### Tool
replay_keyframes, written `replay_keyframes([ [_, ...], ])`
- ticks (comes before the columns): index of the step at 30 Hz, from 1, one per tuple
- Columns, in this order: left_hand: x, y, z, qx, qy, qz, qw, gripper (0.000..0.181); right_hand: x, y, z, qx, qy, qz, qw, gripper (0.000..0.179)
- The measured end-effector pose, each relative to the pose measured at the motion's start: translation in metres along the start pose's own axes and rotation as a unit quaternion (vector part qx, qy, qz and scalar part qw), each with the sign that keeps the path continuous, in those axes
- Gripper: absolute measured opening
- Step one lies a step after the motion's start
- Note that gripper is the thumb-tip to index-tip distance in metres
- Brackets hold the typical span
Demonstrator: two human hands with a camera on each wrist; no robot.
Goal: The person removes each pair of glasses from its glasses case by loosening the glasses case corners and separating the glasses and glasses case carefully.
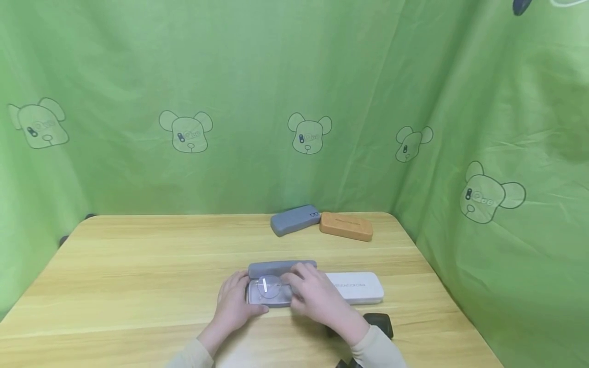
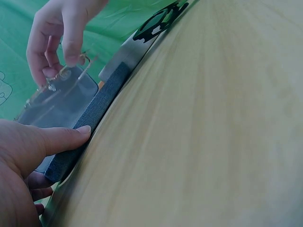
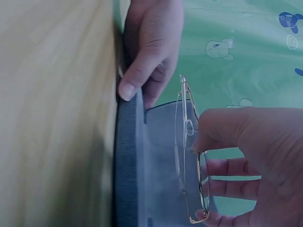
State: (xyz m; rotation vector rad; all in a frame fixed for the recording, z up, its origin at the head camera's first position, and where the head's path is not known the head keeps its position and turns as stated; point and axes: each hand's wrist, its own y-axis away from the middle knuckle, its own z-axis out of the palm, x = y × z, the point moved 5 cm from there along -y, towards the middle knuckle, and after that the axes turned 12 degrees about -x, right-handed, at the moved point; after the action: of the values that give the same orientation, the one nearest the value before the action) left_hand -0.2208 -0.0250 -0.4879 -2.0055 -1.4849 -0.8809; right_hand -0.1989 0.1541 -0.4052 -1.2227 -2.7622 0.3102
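An open blue-grey glasses case (image 1: 280, 267) lies on the table with its lid raised at the back. My left hand (image 1: 233, 302) grips the case's left end, thumb along the front edge and fingers around the far side. Thin gold-rimmed eyeglasses (image 3: 203, 189) are pinched between the thumb and fingers of my right hand (image 1: 317, 296). The glasses are over the case's pale inner tray (image 3: 158, 165). One clear round lens (image 1: 274, 293) shows a white strip on it in the head view. My right hand hides the other lens there.
A white case (image 1: 356, 287) lies just right of the open one. Near my right forearm sits a black object (image 1: 381, 323), partly hidden. Another blue-grey case (image 1: 295, 220) and an orange-brown case (image 1: 346, 226) lie at the table's back edge, before a green curtain (image 1: 248, 168).
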Motion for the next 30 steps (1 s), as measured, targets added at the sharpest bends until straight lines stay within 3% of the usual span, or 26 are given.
replay_keyframes([
  [10,0.0,-0.001,0.0,0.0,-0.001,0.003,1.0,0.085,-0.001,0.007,-0.012,0.014,-0.016,-0.024,0.9995,0.042],
  [24,0.0,0.001,0.0,0.006,-0.015,0.01,0.9998,0.078,-0.01,0.019,-0.002,-0.038,-0.033,-0.054,0.9972,0.041],
  [30,0.001,0.001,0.0,0.006,-0.01,0.007,0.9999,0.078,-0.012,0.021,0.003,-0.093,-0.049,-0.063,0.9925,0.038],
])
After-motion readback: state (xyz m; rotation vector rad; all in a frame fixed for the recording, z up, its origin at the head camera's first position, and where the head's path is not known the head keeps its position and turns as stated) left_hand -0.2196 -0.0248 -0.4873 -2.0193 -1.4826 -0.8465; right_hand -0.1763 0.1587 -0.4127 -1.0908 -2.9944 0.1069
